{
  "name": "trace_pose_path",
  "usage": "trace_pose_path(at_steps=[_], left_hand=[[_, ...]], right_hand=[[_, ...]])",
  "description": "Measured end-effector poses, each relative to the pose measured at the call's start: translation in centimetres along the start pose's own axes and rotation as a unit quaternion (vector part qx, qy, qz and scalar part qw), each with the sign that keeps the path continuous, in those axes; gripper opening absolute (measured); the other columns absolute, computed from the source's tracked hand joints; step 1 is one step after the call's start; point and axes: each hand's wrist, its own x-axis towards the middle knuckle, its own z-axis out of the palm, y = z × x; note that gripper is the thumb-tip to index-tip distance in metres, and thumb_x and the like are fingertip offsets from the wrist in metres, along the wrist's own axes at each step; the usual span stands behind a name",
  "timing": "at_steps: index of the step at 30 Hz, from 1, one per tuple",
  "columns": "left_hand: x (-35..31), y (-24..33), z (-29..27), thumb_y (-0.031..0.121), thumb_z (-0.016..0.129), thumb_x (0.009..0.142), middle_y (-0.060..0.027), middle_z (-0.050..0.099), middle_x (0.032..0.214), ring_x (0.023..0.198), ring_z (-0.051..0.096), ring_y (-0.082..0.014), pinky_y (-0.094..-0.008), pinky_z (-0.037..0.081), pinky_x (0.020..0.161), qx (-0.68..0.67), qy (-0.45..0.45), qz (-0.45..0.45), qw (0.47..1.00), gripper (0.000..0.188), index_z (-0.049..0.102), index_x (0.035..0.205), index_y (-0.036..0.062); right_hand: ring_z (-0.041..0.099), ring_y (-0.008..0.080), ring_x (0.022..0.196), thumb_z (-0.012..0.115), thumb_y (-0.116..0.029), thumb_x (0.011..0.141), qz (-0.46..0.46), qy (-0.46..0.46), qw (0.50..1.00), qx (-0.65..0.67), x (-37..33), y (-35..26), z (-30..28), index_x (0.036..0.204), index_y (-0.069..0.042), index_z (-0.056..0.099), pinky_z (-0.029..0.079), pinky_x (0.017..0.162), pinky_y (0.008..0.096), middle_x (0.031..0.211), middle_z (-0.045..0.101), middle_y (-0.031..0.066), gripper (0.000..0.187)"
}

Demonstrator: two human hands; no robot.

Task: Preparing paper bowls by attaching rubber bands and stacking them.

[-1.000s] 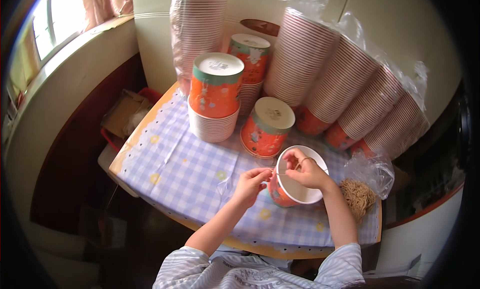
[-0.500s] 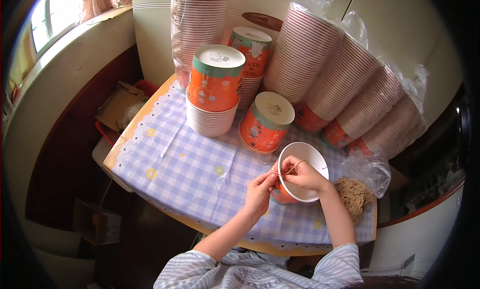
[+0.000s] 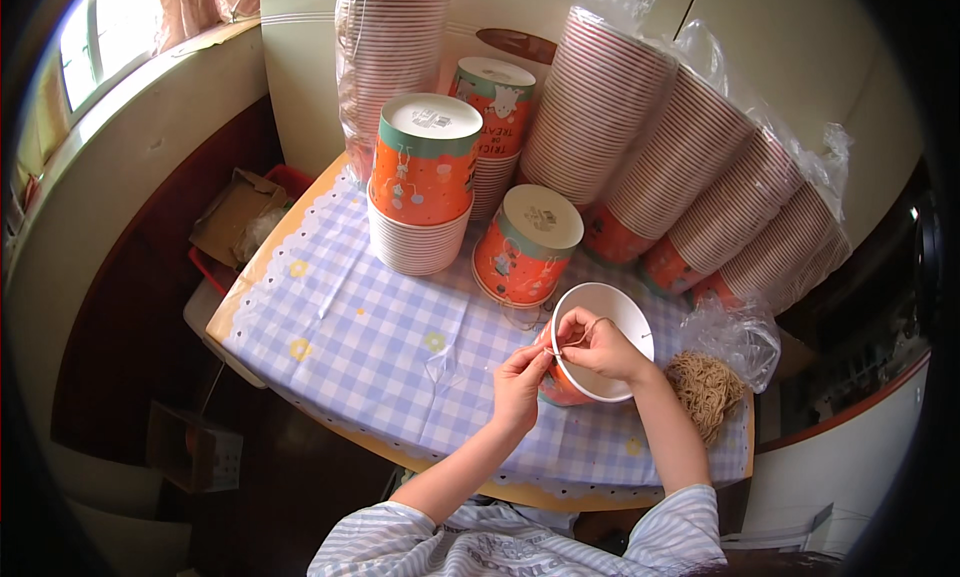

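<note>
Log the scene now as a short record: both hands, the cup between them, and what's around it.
Working cup: mouth up, orange outside, white inside
Left hand: fingers pinched at the cup's left rim, apparently on thin twine
Right hand: fingers pinching the twine, at the cup's mouth
Right of cup: tan twine bundle, clear plastic bag
Beyond cup: upside-down cup, tall cup stacks
Surface: checked tablecloth

Bright window (image 3: 95, 42), pink curtain (image 3: 185, 12), cream wall (image 3: 300, 87), checked tablecloth (image 3: 385, 327), dark floor (image 3: 290, 477)
</note>
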Motion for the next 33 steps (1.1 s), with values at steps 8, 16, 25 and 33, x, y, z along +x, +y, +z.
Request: trace_pose_path(at_steps=[8, 16, 25, 33], left_hand=[[-0.1, 1.0, 0.0, 0.007, 0.061, 0.081, -0.002, 0.061, 0.086, 0.072, 0.052, -0.0062, -0.0195, 0.04, 0.064, 0.038, -0.014, -0.009, 0.999, 0.021, 0.061, 0.101, 0.0006], [0.6, 2.9, -0.7, 0.002, 0.059, 0.08, -0.0009, 0.054, 0.089, 0.079, 0.049, -0.0066, -0.0202, 0.042, 0.072, 0.142, -0.055, 0.07, 0.986, 0.023, 0.056, 0.103, 0.0005], [2.8, 7.7, 2.0, 0.011, 0.063, 0.075, -0.0067, 0.055, 0.095, 0.08, 0.049, -0.0158, -0.0265, 0.042, 0.067, 0.556, -0.247, 0.293, 0.737, 0.023, 0.062, 0.098, 0.0054], [3.1, 9.3, 4.9, 0.014, 0.065, 0.076, -0.0052, 0.057, 0.074, 0.068, 0.048, -0.0137, -0.0269, 0.042, 0.064, 0.587, -0.305, 0.182, 0.727, 0.023, 0.062, 0.096, 0.0036]], right_hand=[[0.055, 0.0076, 0.078, 0.054, 0.002, 0.076, -0.043, 0.023, 0.998, -0.05, 0.2, -0.4, 0.5, 0.087, -0.004, 0.045, 0.045, 0.07, 0.0217, 0.082, 0.055, 0.0011, 0.015], [0.047, 0.0047, 0.073, 0.053, 0.001, 0.074, -0.049, 0.052, 0.997, -0.02, -0.1, -0.9, -0.6, 0.088, -0.006, 0.044, 0.041, 0.069, 0.0193, 0.081, 0.047, -0.0015, 0.019], [0.045, 0.0058, 0.076, 0.052, 0.002, 0.074, -0.038, 0.019, 0.998, 0.047, -0.9, -2.4, -0.8, 0.092, -0.007, 0.042, 0.039, 0.07, 0.0198, 0.08, 0.045, -0.0012, 0.023], [0.045, 0.0054, 0.077, 0.051, 0.002, 0.074, 0.007, 0.019, 0.999, 0.035, -2.4, -3.5, -0.7, 0.092, -0.006, 0.044, 0.039, 0.071, 0.0197, 0.081, 0.046, -0.0014, 0.021]])
